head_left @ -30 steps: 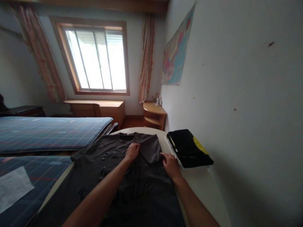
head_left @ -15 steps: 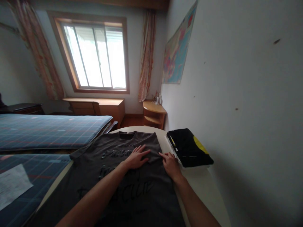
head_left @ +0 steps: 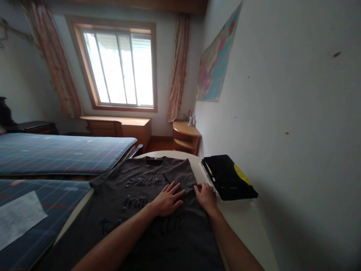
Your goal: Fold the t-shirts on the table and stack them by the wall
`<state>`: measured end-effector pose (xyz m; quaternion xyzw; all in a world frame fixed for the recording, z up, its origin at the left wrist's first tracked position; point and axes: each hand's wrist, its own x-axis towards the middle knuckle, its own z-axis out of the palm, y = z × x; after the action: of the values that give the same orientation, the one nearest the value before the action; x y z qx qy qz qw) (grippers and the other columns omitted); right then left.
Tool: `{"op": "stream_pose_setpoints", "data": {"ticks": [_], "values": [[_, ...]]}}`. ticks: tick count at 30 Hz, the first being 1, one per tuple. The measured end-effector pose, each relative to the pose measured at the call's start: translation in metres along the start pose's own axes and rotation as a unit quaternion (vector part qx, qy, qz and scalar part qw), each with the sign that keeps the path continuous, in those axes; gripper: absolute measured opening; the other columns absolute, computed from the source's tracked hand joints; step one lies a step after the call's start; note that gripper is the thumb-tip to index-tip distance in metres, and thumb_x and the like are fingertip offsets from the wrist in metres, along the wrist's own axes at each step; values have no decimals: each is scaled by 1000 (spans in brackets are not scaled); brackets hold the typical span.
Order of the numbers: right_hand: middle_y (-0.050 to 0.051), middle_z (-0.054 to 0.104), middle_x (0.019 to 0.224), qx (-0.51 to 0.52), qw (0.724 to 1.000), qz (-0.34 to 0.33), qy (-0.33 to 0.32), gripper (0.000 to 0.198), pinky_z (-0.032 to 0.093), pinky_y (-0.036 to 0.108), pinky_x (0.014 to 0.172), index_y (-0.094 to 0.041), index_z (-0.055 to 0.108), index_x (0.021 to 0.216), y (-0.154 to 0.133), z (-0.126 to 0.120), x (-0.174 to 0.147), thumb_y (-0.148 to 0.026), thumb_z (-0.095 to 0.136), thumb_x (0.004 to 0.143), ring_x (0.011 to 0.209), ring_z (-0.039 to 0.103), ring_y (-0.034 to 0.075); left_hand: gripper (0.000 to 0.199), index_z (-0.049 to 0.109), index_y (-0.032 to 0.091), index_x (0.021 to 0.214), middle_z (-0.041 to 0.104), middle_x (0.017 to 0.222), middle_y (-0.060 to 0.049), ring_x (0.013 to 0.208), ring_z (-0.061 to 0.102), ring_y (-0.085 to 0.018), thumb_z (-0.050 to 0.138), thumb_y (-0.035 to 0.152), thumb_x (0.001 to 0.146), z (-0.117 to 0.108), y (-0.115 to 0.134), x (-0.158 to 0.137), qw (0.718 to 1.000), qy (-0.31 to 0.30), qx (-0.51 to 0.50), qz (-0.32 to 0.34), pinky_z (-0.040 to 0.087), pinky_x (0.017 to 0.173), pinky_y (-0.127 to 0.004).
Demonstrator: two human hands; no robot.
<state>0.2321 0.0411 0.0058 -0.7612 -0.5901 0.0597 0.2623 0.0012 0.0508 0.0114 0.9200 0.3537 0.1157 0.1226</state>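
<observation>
A dark grey T-shirt [head_left: 135,241] with black raised lettering lies spread face up, its collar at the far end. My left hand [head_left: 169,197] rests flat on the chest print, fingers spread, holding nothing. At the shirt's right edge, by the sleeve, my right hand [head_left: 206,195] has its fingers bent and thumb drawn in, closed on the fabric edge. Just right of that hand sits a stack of folded black clothes [head_left: 228,177] with a yellow patch on top, partly in clear plastic.
The shirt covers much of a pale round-ended table [head_left: 248,226] beside a white wall [head_left: 304,158]. To the left are plaid mattresses [head_left: 70,152], one with a paper sheet [head_left: 21,218] on it. A wooden desk [head_left: 135,128] and corner shelf [head_left: 187,130] stand beyond.
My left hand has slid down the print, toward me. My right hand has stayed at the shirt's edge, its extended thumb now drawn in. The whole view has shifted slightly.
</observation>
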Motion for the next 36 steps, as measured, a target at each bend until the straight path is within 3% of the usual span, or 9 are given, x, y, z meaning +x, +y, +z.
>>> {"op": "stream_pose_setpoints", "data": {"ticks": [6,9,12,15,19,24,29,33,36], "values": [[13,72,99,226,974,-14,17,25,50,32,85,-14,63,101,-20,2,13,-32,59,85,94,68,24,53,50,29,145,39,157,-5,150,24,-28,36,54,101,6,-10,1,990,52,-130,-17,21,122,-49],[14,72,100,264,963,-47,28,26,51,34,88,-12,64,101,-48,-7,16,-28,62,80,96,68,25,54,47,23,146,51,149,-7,141,43,-24,34,51,101,4,-18,3,957,129,-256,-43,31,119,-41],[13,72,105,292,952,-92,-16,28,51,35,92,-12,63,107,-83,-13,11,-23,60,81,99,68,23,55,40,21,150,59,141,-8,132,53,-21,29,47,103,-4,-31,2,923,195,-314,-113,38,114,-37],[13,70,117,311,929,-156,-129,40,50,33,97,-12,60,120,-112,-10,-6,-14,59,80,108,66,20,56,35,20,153,61,138,-8,129,56,-20,23,43,104,-16,-46,-2,916,215,-290,-175,40,112,-36],[13,66,127,278,892,-225,-277,54,50,30,94,-13,54,130,-120,-11,-40,-13,64,77,109,65,19,50,53,22,142,59,142,-4,133,53,-20,28,41,103,-27,-57,-8,933,194,-241,-186,39,113,-34],[8,72,98,80,925,-229,-292,37,48,30,75,-17,64,108,-102,-40,-88,-36,70,78,87,67,22,38,68,21,125,67,130,-6,125,59,-23,49,35,95,-22,-56,-9,954,156,-186,-177,42,109,-32],[15,71,104,-97,929,-182,-308,34,45,33,76,-16,65,104,-91,-65,-124,-41,65,82,94,67,29,42,66,15,125,64,132,-13,123,59,-26,61,26,85,-14,-54,-2,960,153,-133,-193,42,109,-38],[11,71,105,-1,916,-187,-355,31,43,29,74,-17,63,109,-98,-80,-136,-35,64,83,93,65,24,50,62,17,130,62,134,-11,125,58,-23,61,15,80,-20,-54,2,961,158,-111,-199,41,110,-34],[6,71,106,136,881,-207,-404,44,43,24,69,-21,59,122,-110,-89,-144,-38,65,82,89,64,19,54,58,16,134,60,138,-10,128,55,-20,53,8,80,-32,-59,0,956,173,-91,-219,38,112,-30]]}}
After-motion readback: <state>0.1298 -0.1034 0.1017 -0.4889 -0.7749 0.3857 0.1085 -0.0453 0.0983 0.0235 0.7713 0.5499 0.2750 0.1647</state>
